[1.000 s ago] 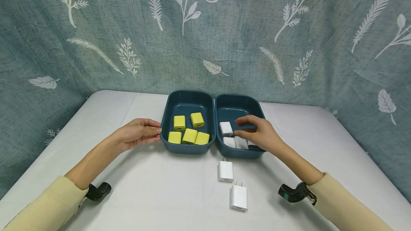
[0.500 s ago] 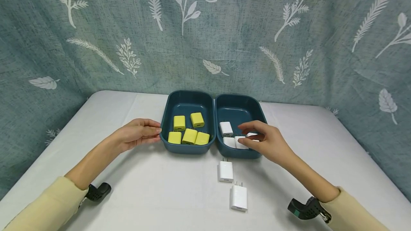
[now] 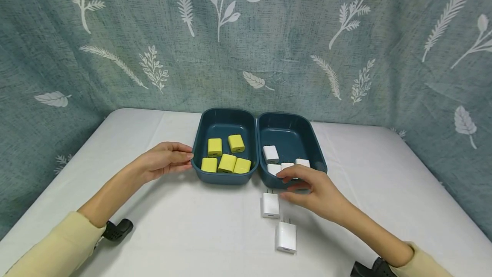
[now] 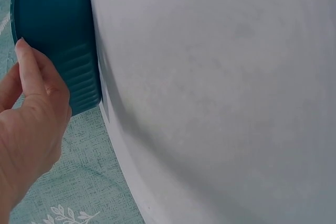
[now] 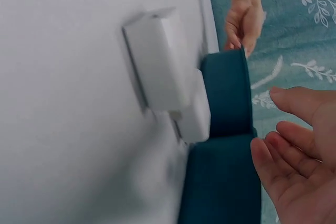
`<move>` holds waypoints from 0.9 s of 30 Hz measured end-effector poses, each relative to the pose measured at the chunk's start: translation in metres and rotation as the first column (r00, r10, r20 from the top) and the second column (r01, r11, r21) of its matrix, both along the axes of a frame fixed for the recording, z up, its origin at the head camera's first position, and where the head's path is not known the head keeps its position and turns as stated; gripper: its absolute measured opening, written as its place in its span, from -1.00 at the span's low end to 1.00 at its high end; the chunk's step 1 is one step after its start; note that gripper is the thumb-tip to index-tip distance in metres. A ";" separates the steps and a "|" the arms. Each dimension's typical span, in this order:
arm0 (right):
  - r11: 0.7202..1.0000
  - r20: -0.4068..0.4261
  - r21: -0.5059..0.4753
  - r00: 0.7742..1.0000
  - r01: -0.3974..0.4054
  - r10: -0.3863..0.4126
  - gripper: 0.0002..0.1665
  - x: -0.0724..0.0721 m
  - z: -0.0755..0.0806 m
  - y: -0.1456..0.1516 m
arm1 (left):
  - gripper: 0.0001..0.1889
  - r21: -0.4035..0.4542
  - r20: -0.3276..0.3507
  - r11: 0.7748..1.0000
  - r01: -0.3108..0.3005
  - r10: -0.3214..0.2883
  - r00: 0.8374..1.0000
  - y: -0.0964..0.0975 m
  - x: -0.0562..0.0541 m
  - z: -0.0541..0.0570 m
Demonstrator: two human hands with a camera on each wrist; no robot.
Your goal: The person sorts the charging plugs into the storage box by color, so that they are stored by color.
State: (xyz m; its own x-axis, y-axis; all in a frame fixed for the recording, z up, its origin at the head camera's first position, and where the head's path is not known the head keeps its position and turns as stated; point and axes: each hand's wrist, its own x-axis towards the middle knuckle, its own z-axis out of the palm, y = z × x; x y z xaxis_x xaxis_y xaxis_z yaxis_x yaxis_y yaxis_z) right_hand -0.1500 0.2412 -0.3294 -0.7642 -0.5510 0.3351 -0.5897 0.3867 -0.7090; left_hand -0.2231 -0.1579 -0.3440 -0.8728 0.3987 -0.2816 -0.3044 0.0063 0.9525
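My left hand (image 3: pixel 169 160) touches the outer side of the left dark blue bin (image 3: pixel 226 178) with its fingertips near the rim; the left wrist view has them against the ribbed wall (image 4: pixel 79 77). Several yellow charger plugs (image 3: pixel 227 163) lie inside this bin. Over the front edge of the right dark blue bin (image 3: pixel 290 123) is my right hand (image 3: pixel 319 191), thumb and fingers spread with nothing between them. Several white charger plugs (image 3: pixel 270 154) are in that bin, partly hidden by the hand. Closest to the right thumb is a white charger plug (image 3: pixel 270 205) on the table.
Nearer the front lies another white charger plug (image 3: pixel 286 237), prongs pointing away. Both bins stand side by side toward the back of the white-covered table (image 3: pixel 200 234). A leaf-patterned curtain (image 3: pixel 292 54) hangs behind them.
A white charger plug has been let go in the right bin by my right hand. That hand has drawn back toward the front, over the bin's edge. My left hand has not moved.
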 end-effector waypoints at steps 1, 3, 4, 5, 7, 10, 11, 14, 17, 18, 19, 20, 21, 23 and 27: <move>1.000 -0.002 0.010 1.000 -0.002 0.002 -0.55 0.002 -0.001 0.000 | -0.63 0.001 0.001 1.000 -0.001 0.001 1.000 0.000 0.000 0.000; 1.000 0.000 0.020 1.000 -0.007 0.007 -0.56 0.006 -0.003 -0.001 | -0.63 0.005 0.003 1.000 0.000 0.000 1.000 0.000 0.000 0.000; 1.000 0.002 0.024 1.000 -0.010 0.010 -0.55 0.008 -0.004 -0.002 | -0.63 0.007 0.004 1.000 0.000 0.000 1.000 0.000 0.000 0.000; 1.000 0.005 0.027 1.000 -0.013 0.013 -0.55 0.010 -0.005 -0.002 | -0.63 0.009 0.004 1.000 0.000 0.000 1.000 0.000 0.000 0.000; 0.999 0.014 0.036 1.000 -0.023 0.022 -0.54 0.013 -0.007 -0.003 | -0.63 0.009 0.005 1.000 0.000 0.000 1.000 0.000 0.000 0.000; 0.997 0.013 0.053 0.999 -0.049 0.048 -0.52 0.018 -0.010 -0.005 | -0.62 0.006 0.003 1.000 0.004 -0.004 1.000 0.001 0.001 0.000; 0.997 0.010 0.059 0.998 -0.056 0.055 -0.52 0.020 -0.011 -0.005 | -0.62 0.005 0.002 1.000 0.005 -0.005 1.000 0.001 0.001 0.000; 0.994 -0.001 0.088 0.998 -0.065 0.065 -0.52 0.024 -0.013 -0.006 | -0.61 0.006 0.001 1.000 0.010 -0.010 1.000 0.001 0.000 0.000; 0.992 -0.008 0.111 0.998 -0.056 0.057 -0.53 0.024 -0.014 -0.006 | -0.61 0.013 0.000 1.000 0.008 -0.008 1.000 0.000 -0.001 0.000; 0.992 -0.007 0.117 0.999 -0.052 0.053 -0.53 0.024 -0.015 -0.006 | -0.61 0.014 0.000 1.000 0.007 -0.007 1.000 0.000 -0.001 0.000; 0.991 -0.011 0.123 0.999 -0.049 0.050 -0.53 0.023 -0.015 -0.006 | -0.61 0.015 0.000 1.000 0.006 -0.006 1.000 0.000 -0.001 0.000; 0.991 -0.010 0.129 0.999 -0.045 0.047 -0.53 0.023 -0.016 -0.006 | -0.61 0.016 0.000 1.000 0.005 -0.005 1.000 -0.001 -0.002 0.000; 0.990 -0.010 0.136 0.999 -0.041 0.042 -0.54 0.023 -0.017 -0.006 | -0.61 0.015 0.000 1.000 0.004 -0.004 1.000 -0.001 -0.001 0.000; 0.987 -0.006 0.158 1.000 -0.030 0.031 -0.53 0.022 -0.020 -0.006 | -0.62 0.015 0.003 1.000 0.004 -0.004 1.000 -0.001 -0.001 0.000; 0.980 -0.006 0.198 1.000 -0.005 0.006 -0.53 0.021 -0.027 -0.007 | -0.62 0.012 0.004 1.000 0.004 -0.004 1.000 -0.001 0.000 -0.001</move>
